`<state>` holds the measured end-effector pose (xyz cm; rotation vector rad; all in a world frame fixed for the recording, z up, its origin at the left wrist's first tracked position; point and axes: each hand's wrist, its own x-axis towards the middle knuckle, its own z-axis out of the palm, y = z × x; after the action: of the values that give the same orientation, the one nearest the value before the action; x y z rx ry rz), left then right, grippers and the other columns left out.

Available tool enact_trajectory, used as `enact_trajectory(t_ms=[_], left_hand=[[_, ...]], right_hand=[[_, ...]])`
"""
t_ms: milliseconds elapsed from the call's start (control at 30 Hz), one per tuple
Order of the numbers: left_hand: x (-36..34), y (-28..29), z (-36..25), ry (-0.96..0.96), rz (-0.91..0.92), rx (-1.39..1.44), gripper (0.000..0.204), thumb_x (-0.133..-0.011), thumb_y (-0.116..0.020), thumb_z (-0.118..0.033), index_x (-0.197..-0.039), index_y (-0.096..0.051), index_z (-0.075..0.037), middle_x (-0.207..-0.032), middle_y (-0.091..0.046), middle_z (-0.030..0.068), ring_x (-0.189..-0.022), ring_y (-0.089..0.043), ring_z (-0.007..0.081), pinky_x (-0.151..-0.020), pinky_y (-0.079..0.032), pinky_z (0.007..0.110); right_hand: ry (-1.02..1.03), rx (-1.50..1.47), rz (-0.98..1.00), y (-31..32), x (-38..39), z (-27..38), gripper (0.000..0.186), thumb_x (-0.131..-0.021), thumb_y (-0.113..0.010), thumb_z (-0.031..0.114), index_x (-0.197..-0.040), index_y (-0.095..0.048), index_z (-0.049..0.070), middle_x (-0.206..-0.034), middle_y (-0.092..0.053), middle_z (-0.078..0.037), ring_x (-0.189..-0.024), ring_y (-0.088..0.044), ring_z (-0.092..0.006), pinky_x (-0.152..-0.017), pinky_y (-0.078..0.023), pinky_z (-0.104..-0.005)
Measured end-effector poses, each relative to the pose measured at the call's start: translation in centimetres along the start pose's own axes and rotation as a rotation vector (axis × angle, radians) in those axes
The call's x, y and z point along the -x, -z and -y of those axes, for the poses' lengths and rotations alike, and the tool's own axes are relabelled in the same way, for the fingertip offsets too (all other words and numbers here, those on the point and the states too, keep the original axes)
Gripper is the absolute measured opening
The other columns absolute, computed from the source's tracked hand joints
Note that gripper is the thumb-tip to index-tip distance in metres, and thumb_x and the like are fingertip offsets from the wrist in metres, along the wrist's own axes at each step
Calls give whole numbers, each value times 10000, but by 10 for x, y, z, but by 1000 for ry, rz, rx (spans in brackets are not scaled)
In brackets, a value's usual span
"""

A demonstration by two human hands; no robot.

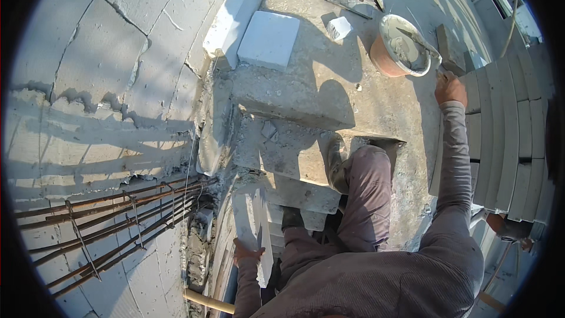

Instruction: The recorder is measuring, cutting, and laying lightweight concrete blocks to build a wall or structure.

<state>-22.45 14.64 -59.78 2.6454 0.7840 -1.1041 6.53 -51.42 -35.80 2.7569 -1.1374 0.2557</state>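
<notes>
My left hand (pixel 248 253) grips a narrow pale block piece (pixel 250 215), held upright beside the wall at the lower middle. Out to the right, my right hand (pixel 451 90) is closed at the handle end of a trowel (pixel 419 38); the fingers partly hide the handle. The trowel's blade lies over grey mortar in a round, reddish-brown bucket (pixel 385 59) with a smeared rim.
Concrete steps (pixel 288 141) lie under my legs. White blocks (pixel 269 40) sit by the left wall, with rusty rebar (pixel 112 224) jutting below. A tall block stack (pixel 500 135) stands right, before another person's arm (pixel 511 228). A yellowish handle (pixel 209 301) lies lower left.
</notes>
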Motion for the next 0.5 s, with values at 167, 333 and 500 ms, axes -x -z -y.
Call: enact_trajectory(t_ms=[167,333,500], left_hand=[[0,57,-40,-91,-46,49,1041,-471,-952,-416,-1238,-324,-99,-1123,-645,240,-1020,-653,411,-898,-528,472],[13,111,-87,-165,-66,-63,992,-539,-916,-401,-1280,-337,-83,-1117,-655,228,-1020,-662,389,-877,-531,453],[18,150,-114,-262,-104,-40,947,-574,-884,-411,-1290,-373,-61,-1121,-660,222,-1047,-650,394,-914,-513,443]], right_hand=[[80,169,-90,20,-18,-47,263,-859,-569,181,-1096,-675,145,-1083,-692,-163,-1023,-662,-363,-865,-539,-459],[219,321,116,-39,-83,10,235,-891,-571,197,-1078,-699,133,-1175,-673,-130,-1099,-653,-305,-893,-527,-481],[403,138,76,-74,-26,96,260,-851,-575,141,-1079,-697,116,-1203,-657,-122,-1147,-607,-320,-960,-440,-487]])
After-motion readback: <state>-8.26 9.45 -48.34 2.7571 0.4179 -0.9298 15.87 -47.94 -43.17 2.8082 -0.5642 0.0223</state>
